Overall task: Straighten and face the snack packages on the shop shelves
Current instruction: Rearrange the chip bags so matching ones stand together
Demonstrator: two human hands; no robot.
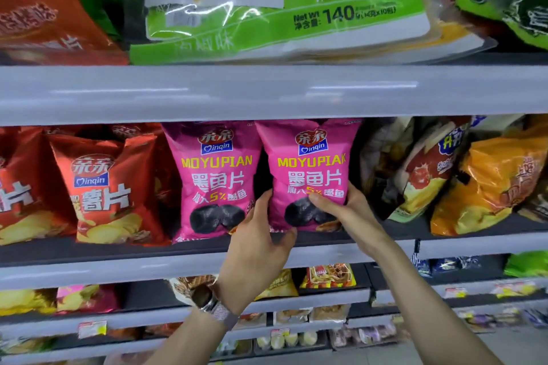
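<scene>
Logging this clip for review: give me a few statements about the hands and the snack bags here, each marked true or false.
1. Both hands grip the right pink bag. True: the left hand holds its lower left edge, the right hand its lower right.
2. The held bag faces backward. False: its printed front faces out.
3. A wristwatch sits on the left wrist. True.
4. The bag beside it on the left is green. False: it is pink, same print.
5. Red bags stand left of the pink ones. True.
6. The hands work on the top shelf. False: they are on the middle shelf.
</scene>
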